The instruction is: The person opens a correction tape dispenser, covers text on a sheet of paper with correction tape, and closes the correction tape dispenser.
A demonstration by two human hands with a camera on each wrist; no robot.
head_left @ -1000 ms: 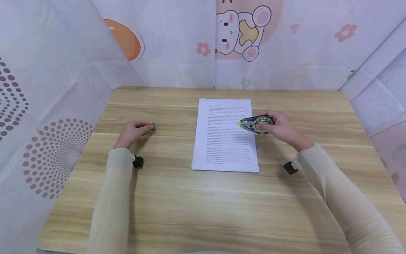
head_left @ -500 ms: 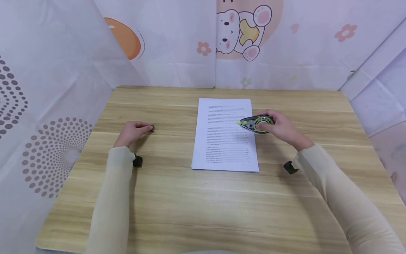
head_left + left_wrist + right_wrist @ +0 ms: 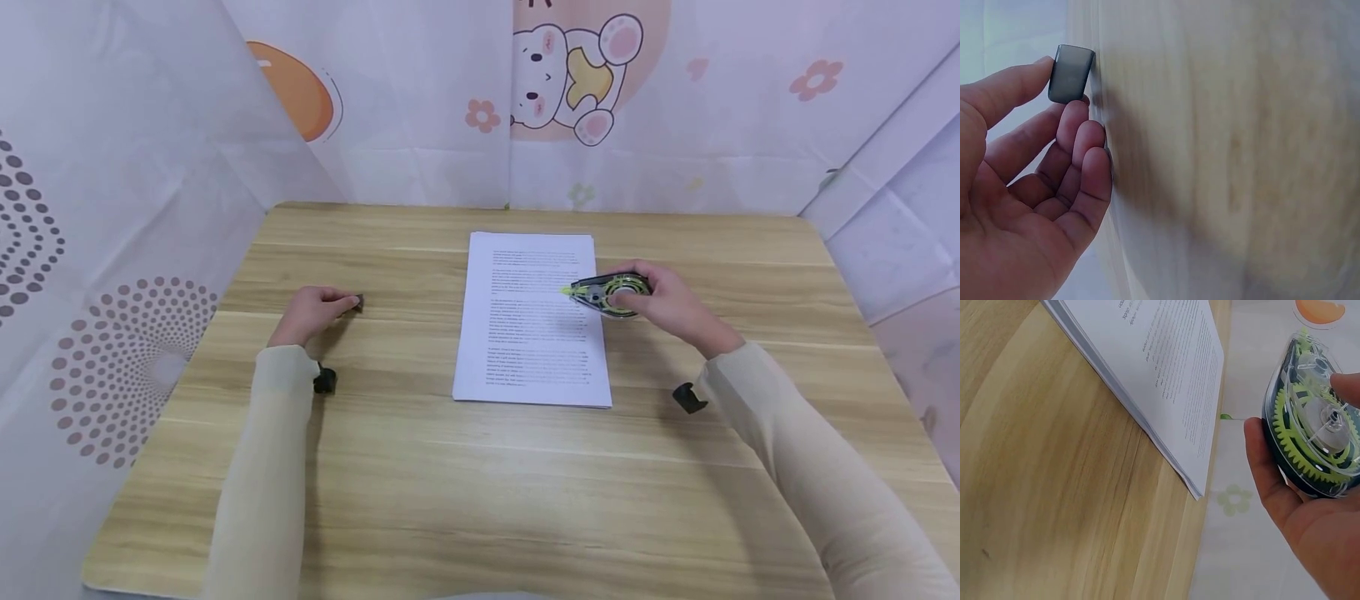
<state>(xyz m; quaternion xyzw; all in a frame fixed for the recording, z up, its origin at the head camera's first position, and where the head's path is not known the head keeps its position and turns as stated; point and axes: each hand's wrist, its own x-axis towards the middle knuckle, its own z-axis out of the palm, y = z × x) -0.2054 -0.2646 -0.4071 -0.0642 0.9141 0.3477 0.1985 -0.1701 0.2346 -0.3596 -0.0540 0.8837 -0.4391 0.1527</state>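
Note:
My right hand [image 3: 670, 307] holds a correction tape [image 3: 592, 293] over the right side of a stack of printed paper [image 3: 528, 393]. Its pale green tip points left above the text. Clear casing and green toothed wheels of the correction tape [image 3: 1294, 440] show in the right wrist view, with the thumb on one face and fingers behind. Left of the paper, my left hand [image 3: 311, 314] pinches a small dark see-through cap [image 3: 1071, 75] between thumb and fingertip, close to the tabletop. The other fingers of that hand are curled in the left wrist view.
The wood-grain table [image 3: 480, 500] carries the paper near its middle. A white patterned curtain [image 3: 420, 100] hangs at the back and along both sides. Black wrist mounts [image 3: 325, 380] show under both cream sleeves [image 3: 262, 467].
My left hand and the cap have shifted very slightly left and toward me. The right hand with the correction tape stays nearly still, and the paper has not moved.

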